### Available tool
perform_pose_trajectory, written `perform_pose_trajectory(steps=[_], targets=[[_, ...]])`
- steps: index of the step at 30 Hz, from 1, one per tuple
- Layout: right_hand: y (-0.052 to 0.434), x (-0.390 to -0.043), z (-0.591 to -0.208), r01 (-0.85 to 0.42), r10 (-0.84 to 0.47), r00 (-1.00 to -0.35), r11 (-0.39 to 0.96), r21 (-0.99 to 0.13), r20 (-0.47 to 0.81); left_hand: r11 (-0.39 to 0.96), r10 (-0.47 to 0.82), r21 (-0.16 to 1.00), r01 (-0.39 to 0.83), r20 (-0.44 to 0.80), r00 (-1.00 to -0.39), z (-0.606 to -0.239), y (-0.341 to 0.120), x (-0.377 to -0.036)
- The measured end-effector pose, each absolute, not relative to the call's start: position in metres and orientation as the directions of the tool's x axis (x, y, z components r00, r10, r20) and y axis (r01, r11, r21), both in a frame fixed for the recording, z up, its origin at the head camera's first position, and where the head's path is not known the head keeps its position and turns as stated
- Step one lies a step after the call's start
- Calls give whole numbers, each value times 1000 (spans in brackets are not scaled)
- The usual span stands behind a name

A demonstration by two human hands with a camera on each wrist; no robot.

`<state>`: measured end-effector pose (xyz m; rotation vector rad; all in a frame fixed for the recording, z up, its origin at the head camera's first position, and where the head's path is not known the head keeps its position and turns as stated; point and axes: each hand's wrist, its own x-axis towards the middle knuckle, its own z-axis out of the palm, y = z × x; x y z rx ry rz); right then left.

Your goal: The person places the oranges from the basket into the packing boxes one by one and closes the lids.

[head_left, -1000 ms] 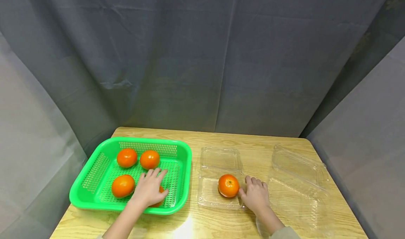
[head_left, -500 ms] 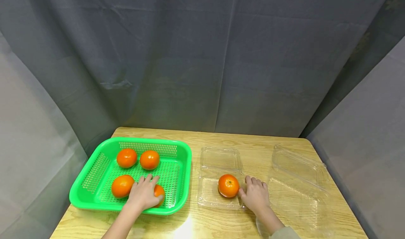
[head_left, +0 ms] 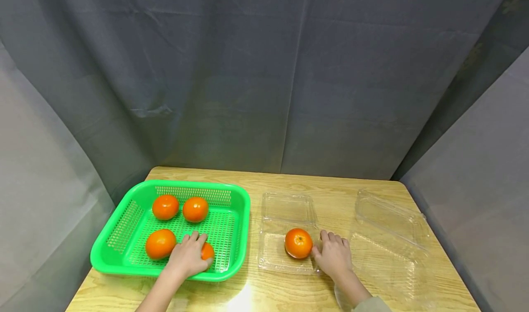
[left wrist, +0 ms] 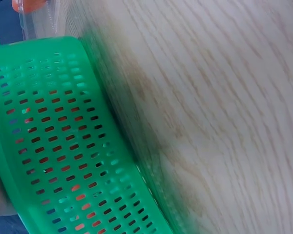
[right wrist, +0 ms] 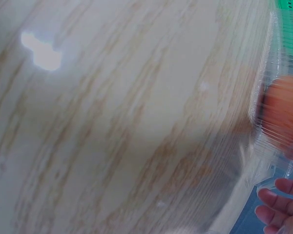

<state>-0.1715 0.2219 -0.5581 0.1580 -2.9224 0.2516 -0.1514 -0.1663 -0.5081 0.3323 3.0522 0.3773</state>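
Left grip [head_left: 187, 257], spread a second ago, now has thumb and fingers round a glossy round orange fruit [head_left: 208, 250] in the green perforated plastic basket [head_left: 124, 270], along the table's [head_left: 339, 195] left edge; we judge picking begun. Right grip [head_left: 334, 254] relaxed beside a clear plastic container [head_left: 270, 250].

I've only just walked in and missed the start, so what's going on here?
A person's left hand is in a perforated green plastic basket, holding the near right orange; three other oranges lie in there too. The right hand is at the right side of an open clear plastic container with a single orange in it; whether it touches the container is hard to tell. A second clear container lies open farther right on the wooden table.
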Motion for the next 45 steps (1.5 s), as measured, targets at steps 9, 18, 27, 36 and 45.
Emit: perform_pose_trajectory(steps=[9, 18, 27, 36, 45], targets=[[222, -171, -559, -120, -86, -974, 980, -156, 210, 943, 222, 257, 210, -17, -975, -508, -165, -152], [222, -172, -560, -118, -83, -972, 981, -153, 219, 930, 216, 299, 215, 31, -976, -508, -163, -156], [222, -173, -560, -110, -77, -976, 981, -159, 204, 922, 219, 284, 263, 179, -959, -499, -158, -165], [222, -172, -558, -113, -80, -977, 981, -160, 197, 910, 231, 277, 309, 282, -931, -484, -147, -173], [222, -171, -559, -114, -77, -975, 979, -169, 210, 876, 288, 285, 390, 339, -895, -470, -126, -182]])
